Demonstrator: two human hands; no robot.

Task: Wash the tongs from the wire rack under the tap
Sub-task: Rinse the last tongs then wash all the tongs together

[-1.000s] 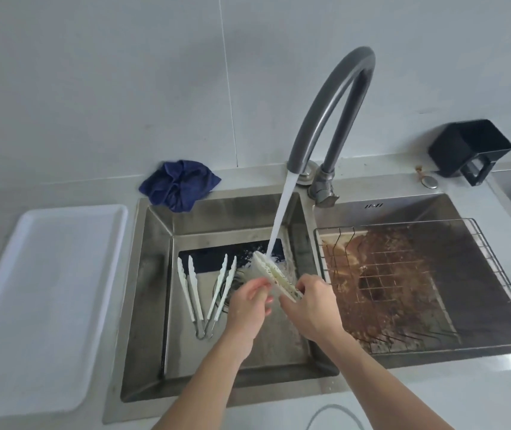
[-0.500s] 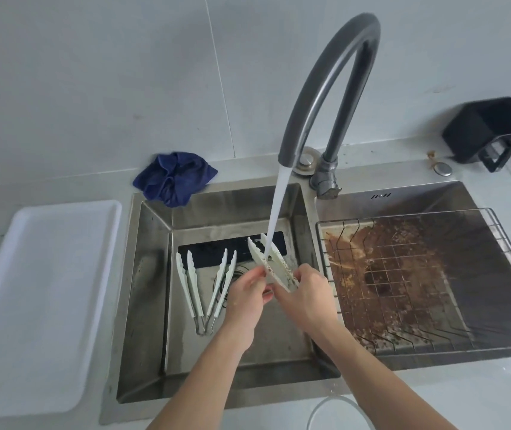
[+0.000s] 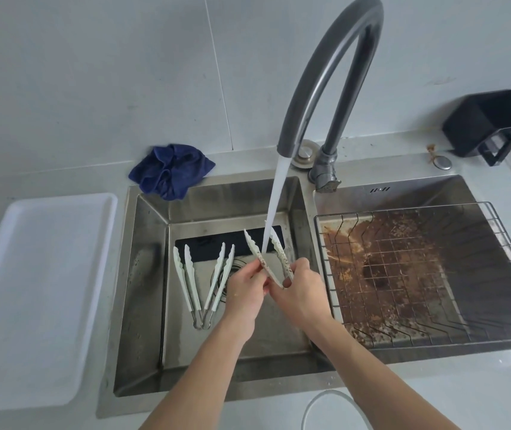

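I have the tongs (image 3: 271,259) pinched from both sides: my right hand (image 3: 302,293) is curled round the handle end and the right arm of the pair, and my left hand (image 3: 244,290) nips the left arm between thumb and fingers. They sit over the left sink (image 3: 142,274), tips pointing to about 12 o'clock, right under the tap (image 3: 325,76).

A second ago the two arms were pressed together and lay slanted toward 10 o'clock, with the stream hitting their outer face. Now I have spread them into a V and turned them more upright, so the water (image 3: 275,200) runs down between the arms and strikes near the inner face of the left one. Brown specks show on both arms, so I judge this pair is only part-washed; I think some grime clings near my fingers, but the view there is too fine to be sure.

Two more tongs (image 3: 203,280) lie on the sink floor at 9 o'clock of my hands. The wire rack (image 3: 508,252) at 3 o'clock holds no tongs that I can see
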